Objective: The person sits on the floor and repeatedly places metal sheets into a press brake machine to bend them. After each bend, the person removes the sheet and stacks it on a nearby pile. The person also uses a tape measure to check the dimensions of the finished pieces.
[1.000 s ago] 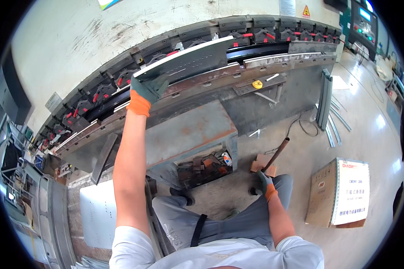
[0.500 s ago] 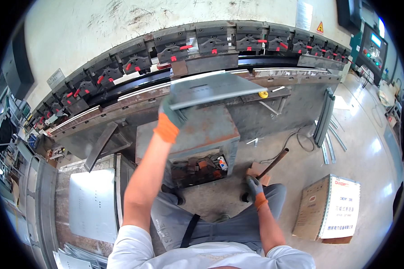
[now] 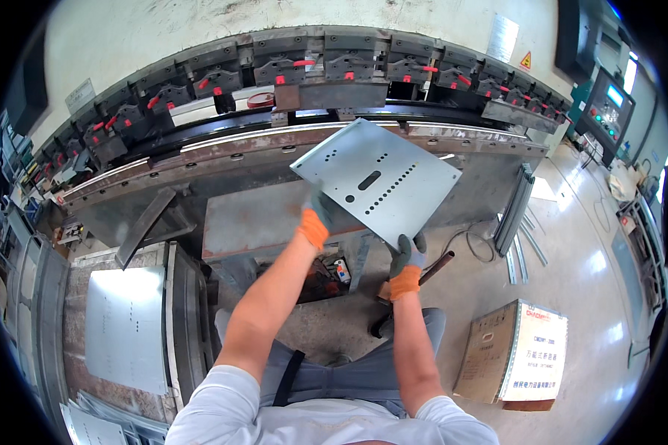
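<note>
A grey sheet-metal panel (image 3: 382, 182) with rows of punched holes and a slot is held up in front of the press brake, its corner toward me. My left hand (image 3: 318, 213), in a grey glove with an orange cuff, grips the panel's left edge; its fingers are partly hidden behind it. At the near corner my right hand (image 3: 408, 259), gloved alike, is closed on the sheet with fingertips curled at the edge. Behind the panel run the press brake's lower die rail (image 3: 237, 141) and its clamps with red levers (image 3: 349, 74).
A rusty steel table (image 3: 252, 219) stands below the panel. On the left, a flat metal panel (image 3: 126, 326) lies on a stack support. A brown pipe (image 3: 438, 268) stands by my right hand. A cardboard box (image 3: 490, 352) sits right, and metal strips (image 3: 513, 211) lean against the machine.
The panel has come away from the die rail, turned and tilted toward me. My right hand has risen from beside my knee and taken hold of its near corner.
</note>
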Demonstrator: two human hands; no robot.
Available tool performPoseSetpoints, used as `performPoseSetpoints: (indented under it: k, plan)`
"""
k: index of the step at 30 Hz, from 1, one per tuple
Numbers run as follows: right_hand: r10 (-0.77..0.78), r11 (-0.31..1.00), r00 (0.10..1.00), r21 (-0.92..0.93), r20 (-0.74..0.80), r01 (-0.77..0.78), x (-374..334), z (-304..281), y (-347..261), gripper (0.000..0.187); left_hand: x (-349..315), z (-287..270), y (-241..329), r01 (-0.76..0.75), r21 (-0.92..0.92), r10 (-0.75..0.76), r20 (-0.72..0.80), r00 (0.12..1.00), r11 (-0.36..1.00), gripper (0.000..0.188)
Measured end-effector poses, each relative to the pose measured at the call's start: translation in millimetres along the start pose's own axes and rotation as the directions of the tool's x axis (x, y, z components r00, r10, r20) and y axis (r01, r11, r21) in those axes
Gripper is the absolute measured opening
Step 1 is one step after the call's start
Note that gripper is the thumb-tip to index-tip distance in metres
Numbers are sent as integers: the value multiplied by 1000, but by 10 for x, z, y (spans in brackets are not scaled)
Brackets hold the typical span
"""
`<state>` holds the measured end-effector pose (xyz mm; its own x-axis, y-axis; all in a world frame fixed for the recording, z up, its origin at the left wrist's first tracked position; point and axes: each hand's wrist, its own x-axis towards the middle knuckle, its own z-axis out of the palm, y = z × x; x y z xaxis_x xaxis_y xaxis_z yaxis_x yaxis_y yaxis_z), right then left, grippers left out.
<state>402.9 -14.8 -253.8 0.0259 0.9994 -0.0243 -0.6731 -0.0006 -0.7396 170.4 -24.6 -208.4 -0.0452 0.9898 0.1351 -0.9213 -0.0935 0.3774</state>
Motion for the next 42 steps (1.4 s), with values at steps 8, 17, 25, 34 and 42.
performPoseSetpoints:
  k: [8, 17, 25, 34, 42]
  plan:
    - [101, 994, 965, 6, 243, -106, 326, -154, -235, 33, -512, -464, 830, -151, 278, 279, -512, 812, 949, 71]
    - [248, 966, 865, -43, 436, -255, 1940, -184, 71, 18, -865, -744, 1147, -164, 496, 419, -461, 782, 853, 46]
    - [282, 916, 924, -359, 257, -180, 1958, 737, -186, 32, -804, -401, 1176, -206, 464, 423, -432, 797, 862, 40]
    - [207, 819, 958, -571, 198, -59, 2337, 686, -225, 31, -677, -376, 1009, -199, 452, 406, -424, 809, 869, 45]
    - [164, 782, 964, -623, 209, 2, 2260, 721, -195, 34, -684, -434, 989, -194, 473, 413, -418, 809, 860, 45]
